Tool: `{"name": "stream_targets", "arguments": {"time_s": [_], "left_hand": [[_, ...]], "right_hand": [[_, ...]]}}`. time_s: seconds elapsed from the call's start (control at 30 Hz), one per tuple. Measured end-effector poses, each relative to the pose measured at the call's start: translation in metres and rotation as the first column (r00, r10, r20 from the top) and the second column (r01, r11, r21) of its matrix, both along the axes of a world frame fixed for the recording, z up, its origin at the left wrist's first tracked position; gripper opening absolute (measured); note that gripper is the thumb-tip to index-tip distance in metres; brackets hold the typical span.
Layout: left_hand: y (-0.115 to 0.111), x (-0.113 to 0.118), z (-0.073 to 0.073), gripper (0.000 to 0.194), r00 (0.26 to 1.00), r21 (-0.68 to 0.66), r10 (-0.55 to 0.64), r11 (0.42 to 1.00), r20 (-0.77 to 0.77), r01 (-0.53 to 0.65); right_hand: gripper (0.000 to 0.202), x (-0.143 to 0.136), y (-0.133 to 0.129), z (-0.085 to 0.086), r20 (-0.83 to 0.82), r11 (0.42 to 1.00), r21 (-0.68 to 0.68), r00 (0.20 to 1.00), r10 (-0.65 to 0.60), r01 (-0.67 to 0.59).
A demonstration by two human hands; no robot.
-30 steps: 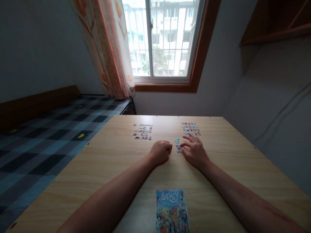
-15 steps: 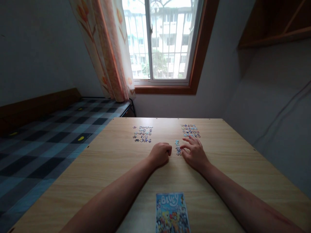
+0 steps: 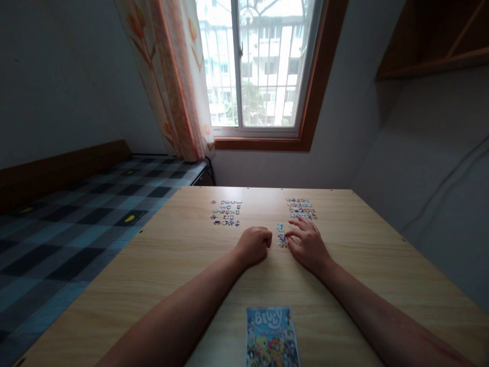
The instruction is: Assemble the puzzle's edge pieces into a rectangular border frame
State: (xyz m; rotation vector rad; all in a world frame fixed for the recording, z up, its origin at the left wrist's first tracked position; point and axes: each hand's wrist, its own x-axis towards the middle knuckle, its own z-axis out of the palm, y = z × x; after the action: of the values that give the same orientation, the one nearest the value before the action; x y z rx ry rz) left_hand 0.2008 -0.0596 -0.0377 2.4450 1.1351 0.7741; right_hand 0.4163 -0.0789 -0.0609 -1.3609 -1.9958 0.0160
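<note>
Wooden table [image 3: 367,239] by the window [image 3: 267,76]: puzzle strip [image 3: 281,235] flanked!

At the strip's right edge the right hand [image 3: 306,241] is placed, fingers loosely fanned; whether anything is pinched cannot be told. Opposite, the left hand [image 3: 253,245] is curled into a fist. Beyond, more pieces [image 3: 301,209] are laid in two groups; nearer, a picture card [image 3: 272,339] is set between the forearms [image 3: 214,278].

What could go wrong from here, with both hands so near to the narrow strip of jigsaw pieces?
1. The right hand has fingertips at the right edge of the jigsaw strip; a small push might shift it.
2. That hand also reaches the near rows of the far-right jigsaw group, so it could disturb them.
3. The closed left hand is just left of the strip and might bump it.
</note>
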Motion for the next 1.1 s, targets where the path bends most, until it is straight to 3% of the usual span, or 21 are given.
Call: {"name": "stream_targets", "arguments": {"time_s": [1.1], "left_hand": [[0.0001,0.0005,-0.0023,0.021,1.000,-0.002,0.001,1.000,0.011,-0.001]], "right_hand": [[0.016,0.0005,0.0000,-0.0015,-0.009,1.000,0.017,1.000,0.011,-0.011]]}}
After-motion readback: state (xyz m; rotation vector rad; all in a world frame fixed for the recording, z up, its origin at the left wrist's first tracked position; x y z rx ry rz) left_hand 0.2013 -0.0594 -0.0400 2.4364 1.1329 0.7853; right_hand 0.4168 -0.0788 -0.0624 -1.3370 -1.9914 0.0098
